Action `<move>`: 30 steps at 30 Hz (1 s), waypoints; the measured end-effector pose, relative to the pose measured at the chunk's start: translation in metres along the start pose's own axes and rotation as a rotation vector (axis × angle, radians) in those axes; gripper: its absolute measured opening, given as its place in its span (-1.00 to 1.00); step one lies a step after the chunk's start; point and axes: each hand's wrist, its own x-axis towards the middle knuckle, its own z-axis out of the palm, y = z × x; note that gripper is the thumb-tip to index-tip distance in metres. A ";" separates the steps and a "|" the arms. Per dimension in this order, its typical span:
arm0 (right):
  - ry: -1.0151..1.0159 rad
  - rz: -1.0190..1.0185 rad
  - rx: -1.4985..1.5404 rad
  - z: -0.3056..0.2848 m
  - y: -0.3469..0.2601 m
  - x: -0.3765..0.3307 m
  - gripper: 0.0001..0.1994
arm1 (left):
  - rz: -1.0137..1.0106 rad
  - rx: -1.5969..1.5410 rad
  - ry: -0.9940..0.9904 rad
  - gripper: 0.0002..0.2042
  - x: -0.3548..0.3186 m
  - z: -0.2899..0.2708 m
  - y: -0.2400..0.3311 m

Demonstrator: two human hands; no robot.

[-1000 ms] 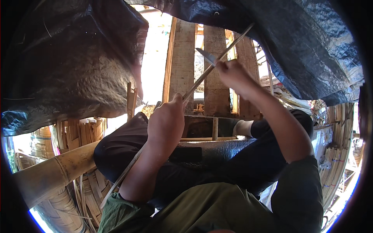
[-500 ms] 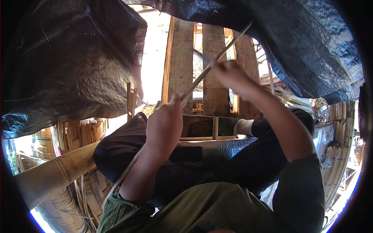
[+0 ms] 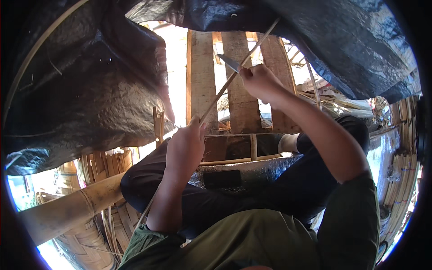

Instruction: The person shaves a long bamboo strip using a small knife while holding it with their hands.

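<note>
A long, thin bamboo strip (image 3: 221, 93) slants from the upper right down toward my lap. My left hand (image 3: 185, 146) is closed around it in front of my left knee, and its tail (image 3: 150, 206) shows again beside my left forearm. Higher up and to the right, my right hand (image 3: 261, 83) grips a knife (image 3: 230, 62); its handle is hidden in the fist. The bare blade points up and left, lying across or close over the strip. Whether the edge touches the strip, I cannot tell.
Wooden planks (image 3: 202, 81) stand ahead, with bright gaps between them. Dark plastic sheeting (image 3: 103, 94) hangs at left and overhead. A thick bamboo pole (image 3: 72, 211) lies at left, near woven baskets (image 3: 85, 243). Bundled strips (image 3: 398, 184) stand at right. A curved strip (image 3: 40, 42) arcs at upper left.
The right hand has turned, and the knife blade now shows clearly. The bamboo strip's upper end has shifted a little left. A curved strip has appeared at upper left.
</note>
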 end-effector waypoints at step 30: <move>-0.229 0.111 0.056 -0.025 -0.018 0.017 -0.47 | -0.083 -0.026 -0.042 -0.74 0.006 -0.004 0.001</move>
